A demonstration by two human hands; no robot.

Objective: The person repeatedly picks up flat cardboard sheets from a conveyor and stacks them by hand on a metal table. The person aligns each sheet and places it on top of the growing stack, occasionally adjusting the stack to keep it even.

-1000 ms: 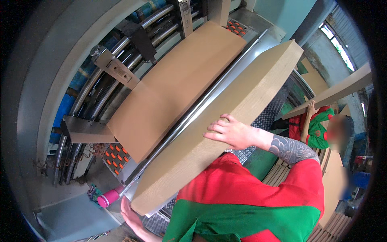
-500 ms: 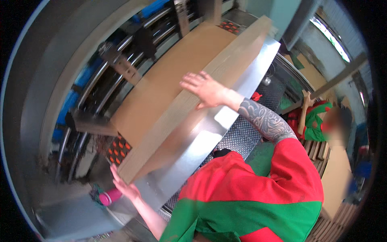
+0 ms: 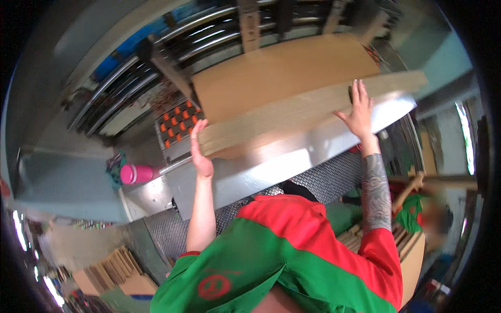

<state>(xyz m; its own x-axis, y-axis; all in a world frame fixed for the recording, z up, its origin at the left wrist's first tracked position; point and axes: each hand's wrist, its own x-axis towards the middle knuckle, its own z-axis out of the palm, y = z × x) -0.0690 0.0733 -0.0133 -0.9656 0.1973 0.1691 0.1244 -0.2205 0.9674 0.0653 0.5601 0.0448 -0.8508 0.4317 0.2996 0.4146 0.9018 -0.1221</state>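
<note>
A thick stack of brown cardboard sheets (image 3: 271, 78) lies in the machine's feed, its layered edges facing me. My left hand (image 3: 201, 151) is flat and upright against the stack's left end, fingers stretched. Against the near face of the stack, toward its right end, rests my right hand (image 3: 359, 112), fingers extended and thumb apart. Neither hand grasps anything. Below the stack runs a shiny metal table (image 3: 292, 161), and orange rollers (image 3: 177, 125) show beside its left end.
Metal rails (image 3: 198, 49) and upright guides (image 3: 249, 26) stand behind the stack. A pink bottle (image 3: 136, 173) is at the left. Treadplate flooring (image 3: 334, 177) lies below the table. At the right a co-worker (image 3: 409, 208) grips a board; more cardboard stacks (image 3: 112, 271) stand lower left.
My view has turned, so the stack now lies more level across it. My right hand has shifted toward the stack's right end; my left hand stays at the left end, now more upright.
</note>
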